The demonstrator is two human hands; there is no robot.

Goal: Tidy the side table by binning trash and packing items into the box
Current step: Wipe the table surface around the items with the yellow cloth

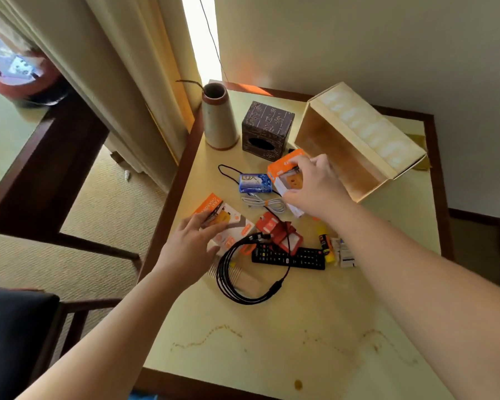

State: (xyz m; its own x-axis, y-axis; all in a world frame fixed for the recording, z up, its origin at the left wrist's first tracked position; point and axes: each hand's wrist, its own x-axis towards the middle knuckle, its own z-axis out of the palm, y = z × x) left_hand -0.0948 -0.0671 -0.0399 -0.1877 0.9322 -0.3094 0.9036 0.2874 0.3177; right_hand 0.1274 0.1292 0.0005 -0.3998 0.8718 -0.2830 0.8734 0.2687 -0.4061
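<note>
- Fingers [207, 223] of the left hand [189, 246] spread flat over an orange charger pack [228, 217], pressing but not yet closed, probably steadying it for a pick.
- Black cable [234, 272], remote [289, 258] and glue stick [325, 245] lie loose on the side table [272, 342], unpacked.
- Right hand [315, 186] pinches a second orange carton [286, 174], just beside the mouth of the box [358, 140], which lies on its side facing the clutter, seemingly for easy loading.

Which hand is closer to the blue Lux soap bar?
The right. The right hand grips an orange charger box just beside the soap bar; the left hand rests nearer the table's left edge.
</note>
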